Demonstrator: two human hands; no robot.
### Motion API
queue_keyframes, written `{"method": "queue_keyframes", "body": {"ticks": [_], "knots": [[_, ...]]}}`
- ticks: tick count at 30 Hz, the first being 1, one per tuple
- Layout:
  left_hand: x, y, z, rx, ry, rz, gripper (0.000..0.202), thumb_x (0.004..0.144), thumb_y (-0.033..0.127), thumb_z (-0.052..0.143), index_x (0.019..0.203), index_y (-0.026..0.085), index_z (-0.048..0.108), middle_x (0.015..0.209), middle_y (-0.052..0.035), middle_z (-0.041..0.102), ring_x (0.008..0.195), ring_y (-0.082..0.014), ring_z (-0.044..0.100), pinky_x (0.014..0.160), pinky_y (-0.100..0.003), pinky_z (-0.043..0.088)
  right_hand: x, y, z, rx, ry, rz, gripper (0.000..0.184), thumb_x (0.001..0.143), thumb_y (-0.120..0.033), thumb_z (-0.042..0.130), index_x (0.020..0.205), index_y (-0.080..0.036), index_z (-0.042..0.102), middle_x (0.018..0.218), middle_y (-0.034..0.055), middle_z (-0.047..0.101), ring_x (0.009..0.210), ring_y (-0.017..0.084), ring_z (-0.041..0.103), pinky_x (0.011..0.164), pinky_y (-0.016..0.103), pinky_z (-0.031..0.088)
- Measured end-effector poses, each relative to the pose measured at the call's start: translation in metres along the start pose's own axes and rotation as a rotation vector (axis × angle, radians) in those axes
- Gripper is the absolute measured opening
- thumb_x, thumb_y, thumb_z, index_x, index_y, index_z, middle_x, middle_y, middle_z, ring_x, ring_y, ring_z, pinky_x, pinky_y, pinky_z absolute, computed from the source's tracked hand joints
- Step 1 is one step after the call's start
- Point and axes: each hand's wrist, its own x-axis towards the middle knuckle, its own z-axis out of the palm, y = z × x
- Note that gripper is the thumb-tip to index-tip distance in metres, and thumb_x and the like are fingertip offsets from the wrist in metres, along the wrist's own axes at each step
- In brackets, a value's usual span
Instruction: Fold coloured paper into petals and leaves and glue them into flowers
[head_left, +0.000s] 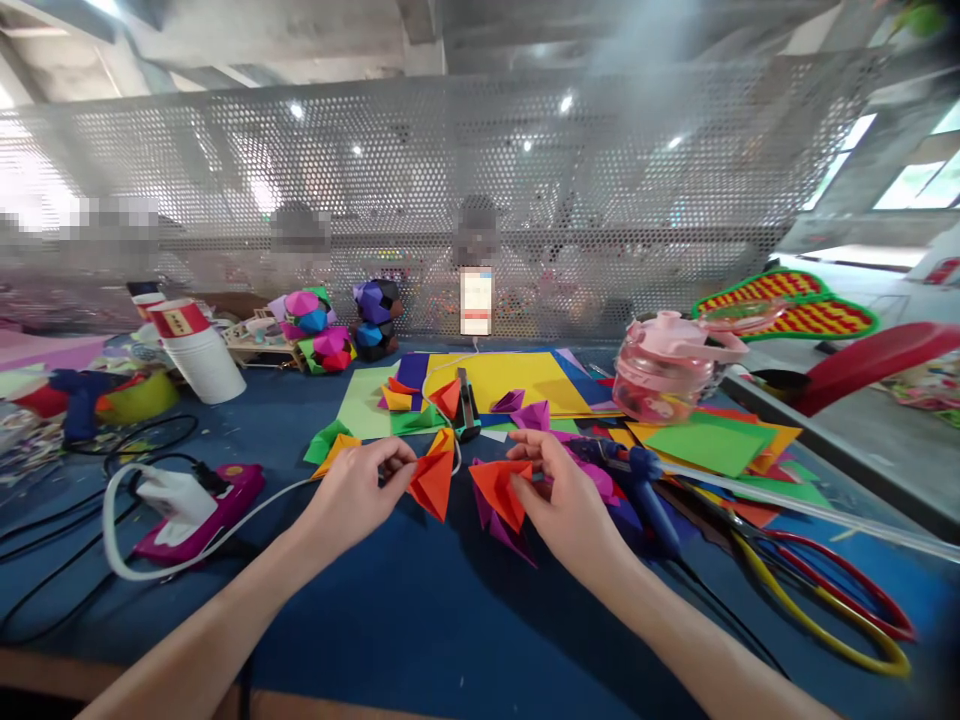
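My left hand (367, 485) pinches an orange folded paper piece (433, 484) by its left corner, with a yellow-orange piece touching its top. In my right hand (559, 488) is another folded paper piece, red-orange (502, 490), held between thumb and fingers. A purple folded piece (504, 535) shows beneath it; whether the two are joined I cannot tell. A narrow gap separates the two hands' pieces. Beyond them lie more folded pieces in green (420, 420), purple (531, 414) and orange (445, 398), around a black stapler-like tool (467, 405).
To the right are a blue glue gun (649, 495), large scissors (817, 580), coloured paper (712, 445) and a pink bottle (664, 370). At left sit a magenta power strip (199, 520) with cables and stacked paper cups (199, 350). Folded paper balls (326, 345) stand behind, before a perforated metal screen (405, 180).
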Motion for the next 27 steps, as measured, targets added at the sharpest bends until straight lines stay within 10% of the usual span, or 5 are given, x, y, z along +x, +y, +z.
{"method": "queue_keyframes", "body": {"ticks": [27], "knots": [[-0.001, -0.003, -0.002, -0.012, -0.123, 0.037, 0.017, 0.091, 0.028, 0.049, 0.093, 0.022, 0.065, 0.084, -0.0001, 0.071, 0.076, -0.0159, 0.065, 0.067, -0.024, 0.046, 0.0, -0.001, 0.001, 0.003, -0.019, -0.026, 0.034, 0.082, -0.018, 0.05, 0.116, -0.019, 0.051, 0.103, 0.0085, 0.062, 0.087, 0.018, 0.062, 0.074, 0.034, 0.054]]}}
